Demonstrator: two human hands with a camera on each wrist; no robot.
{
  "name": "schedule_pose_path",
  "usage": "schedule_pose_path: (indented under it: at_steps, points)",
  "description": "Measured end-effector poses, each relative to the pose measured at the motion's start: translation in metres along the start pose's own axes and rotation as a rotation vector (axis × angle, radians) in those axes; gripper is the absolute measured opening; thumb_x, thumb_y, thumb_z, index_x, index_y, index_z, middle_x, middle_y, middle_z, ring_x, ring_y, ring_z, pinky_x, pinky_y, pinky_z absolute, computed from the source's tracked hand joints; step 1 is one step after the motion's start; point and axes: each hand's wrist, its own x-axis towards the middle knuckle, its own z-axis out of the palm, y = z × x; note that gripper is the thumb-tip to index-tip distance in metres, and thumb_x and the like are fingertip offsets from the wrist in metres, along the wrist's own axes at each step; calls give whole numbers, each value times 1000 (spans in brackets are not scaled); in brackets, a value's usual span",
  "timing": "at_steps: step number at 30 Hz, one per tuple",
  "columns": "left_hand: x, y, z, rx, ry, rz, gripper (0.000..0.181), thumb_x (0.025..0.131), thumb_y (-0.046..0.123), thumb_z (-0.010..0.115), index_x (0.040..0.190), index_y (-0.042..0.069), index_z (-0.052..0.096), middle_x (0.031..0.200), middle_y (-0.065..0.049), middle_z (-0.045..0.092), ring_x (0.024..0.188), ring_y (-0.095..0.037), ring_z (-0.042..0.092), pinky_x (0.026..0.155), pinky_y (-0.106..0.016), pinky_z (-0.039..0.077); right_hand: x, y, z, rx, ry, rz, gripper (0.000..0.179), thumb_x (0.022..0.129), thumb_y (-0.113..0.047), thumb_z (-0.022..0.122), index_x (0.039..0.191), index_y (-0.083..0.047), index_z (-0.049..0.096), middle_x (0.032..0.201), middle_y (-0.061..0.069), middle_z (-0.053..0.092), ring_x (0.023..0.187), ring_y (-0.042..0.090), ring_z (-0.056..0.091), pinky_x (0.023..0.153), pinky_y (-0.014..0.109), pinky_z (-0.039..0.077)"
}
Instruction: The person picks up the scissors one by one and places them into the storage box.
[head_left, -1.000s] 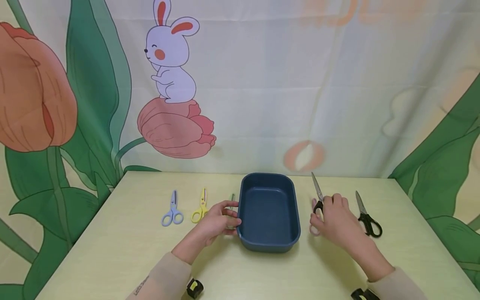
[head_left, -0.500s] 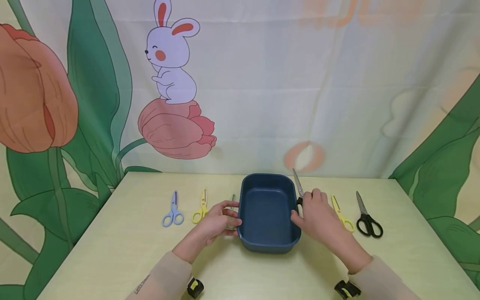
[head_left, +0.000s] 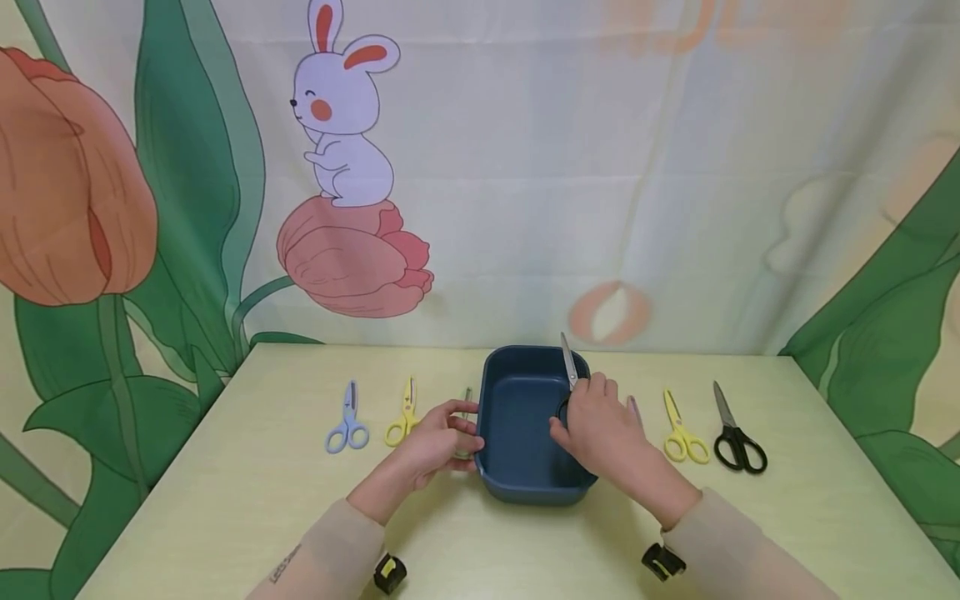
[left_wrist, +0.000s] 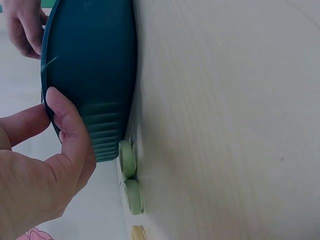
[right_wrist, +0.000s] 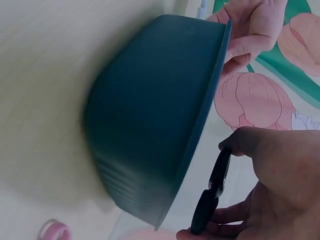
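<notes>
Head view: my right fingers point(head_left: 596, 387) grip scissors point(head_left: 572, 375), left fingers point(head_left: 455, 407) the tub point(head_left: 534, 495); lowering too far forward could catch its rim point(head_left: 525, 348).

Head view, high, forward-down; wrist views, low, close, sharing bin point(left_wrist: 92, 55)

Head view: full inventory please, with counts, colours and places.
Table: 1, pale yellow, foreground
Backdrop: 1, white with flowers and rabbit, behind
Bin: 1, dark blue, centre
Held scissors: 1, black handles, above bin
Black scissors: 1, black handles, far right
Blue scissors: 1, blue, far left
Yellow scissors: 2, yellow, flanking bin
Green scissors: 1, green, left of bin
Pink scissors: 1, pink, right of bin
Sleeves: 2, beige, forearms
Devices: 2, black and yellow, beside sleeves
Left hand: 1, gripping bin's rim
Right hand: 1, holding scissors
</notes>
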Motion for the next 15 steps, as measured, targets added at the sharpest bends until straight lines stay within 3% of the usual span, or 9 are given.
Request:
schedule_pose_path:
  at_steps: [15]
  points:
    - [0,-1,-2,-5,17,-1,53,90,-10,64,140,-2,48,104,-15,52,84,-25,57,68,-39,59,29,-30,12,-77,-51,-42,66,98,-43,68,115,19,54,101,27,49,91,35,47,74,39,55]
